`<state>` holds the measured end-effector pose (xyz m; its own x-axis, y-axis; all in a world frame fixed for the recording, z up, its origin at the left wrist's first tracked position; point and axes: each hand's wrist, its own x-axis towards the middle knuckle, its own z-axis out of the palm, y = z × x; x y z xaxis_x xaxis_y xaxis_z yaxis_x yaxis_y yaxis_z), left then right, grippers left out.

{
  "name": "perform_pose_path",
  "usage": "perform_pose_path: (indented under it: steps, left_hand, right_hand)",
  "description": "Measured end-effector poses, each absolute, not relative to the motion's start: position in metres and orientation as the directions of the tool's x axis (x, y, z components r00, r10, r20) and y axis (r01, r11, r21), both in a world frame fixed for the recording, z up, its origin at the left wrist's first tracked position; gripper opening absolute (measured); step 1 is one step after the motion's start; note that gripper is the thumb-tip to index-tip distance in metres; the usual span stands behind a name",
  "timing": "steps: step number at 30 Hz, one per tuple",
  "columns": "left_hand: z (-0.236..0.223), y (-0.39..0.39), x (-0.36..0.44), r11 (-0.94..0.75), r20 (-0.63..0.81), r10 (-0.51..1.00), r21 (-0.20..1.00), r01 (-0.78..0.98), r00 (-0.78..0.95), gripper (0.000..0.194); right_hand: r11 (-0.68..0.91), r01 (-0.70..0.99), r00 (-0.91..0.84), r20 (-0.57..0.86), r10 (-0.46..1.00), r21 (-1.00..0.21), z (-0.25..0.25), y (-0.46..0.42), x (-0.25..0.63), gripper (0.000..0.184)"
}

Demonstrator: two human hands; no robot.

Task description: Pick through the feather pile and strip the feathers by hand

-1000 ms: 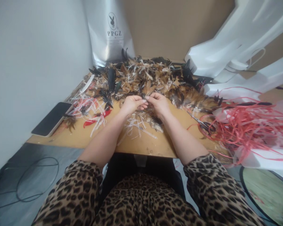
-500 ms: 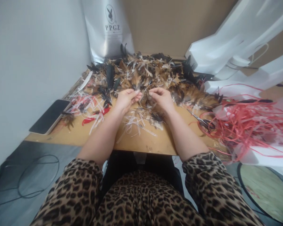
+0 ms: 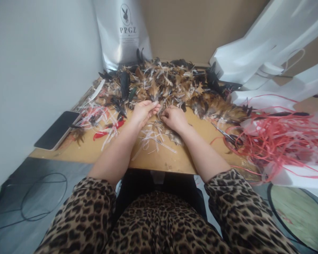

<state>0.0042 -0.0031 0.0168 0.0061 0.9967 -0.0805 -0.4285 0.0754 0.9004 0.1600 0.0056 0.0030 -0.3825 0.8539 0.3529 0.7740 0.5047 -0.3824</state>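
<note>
My left hand (image 3: 145, 112) is closed in a pinch, thumb against fingers, and a brown feather (image 3: 154, 91) stands up from its fingertips. My right hand (image 3: 175, 118) is curled close beside it, fingers bent down toward the feathers; what its fingertips hold is hidden. Behind both hands spreads a heap of brown, black and cream feathers (image 3: 175, 81). Under and between my wrists lie thin, pale, translucent strips (image 3: 155, 137) on the wooden tabletop (image 3: 156, 164).
A phone (image 3: 57, 130) lies at the table's left edge, near red and white scraps (image 3: 95, 114). On the right are scissors (image 3: 226, 134) and a tangle of red ribbon (image 3: 286, 141). A silver bag (image 3: 124, 46) stands behind the heap. White packaging (image 3: 249, 56) leans at the back right.
My right hand has moved left and slightly down, closer to my left hand, and its fingers have curled downward. The left hand stays nearly in place, still pinching.
</note>
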Motion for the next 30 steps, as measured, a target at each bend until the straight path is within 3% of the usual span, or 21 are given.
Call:
perform_pose_path:
  steps: [7,12,18,30]
  left_hand:
    - [0.016,-0.002,0.001,0.068,-0.074,0.997,0.891,-0.449,0.003,0.014]
    - [0.015,-0.002,-0.001,0.065,-0.013,0.994,0.869,-0.491,0.107,0.012]
    - [0.015,-0.005,-0.001,0.124,-0.024,0.976,0.88,-0.459,0.218,0.012]
    - [0.016,-0.007,0.004,0.163,-0.073,0.97,0.9,-0.404,0.23,0.005]
  right_hand:
    - [0.515,0.526,-0.274,0.439,0.856,-0.676,0.016,0.014,0.181,0.007]
    - [0.42,0.276,-0.299,0.338,0.892,-0.865,0.026,0.012,0.187,0.01]
    - [0.364,0.142,-0.34,0.3,0.891,-0.921,0.026,0.01,0.186,0.009]
    - [0.276,0.004,-0.242,0.267,0.933,-0.961,0.026,0.008,0.178,0.012]
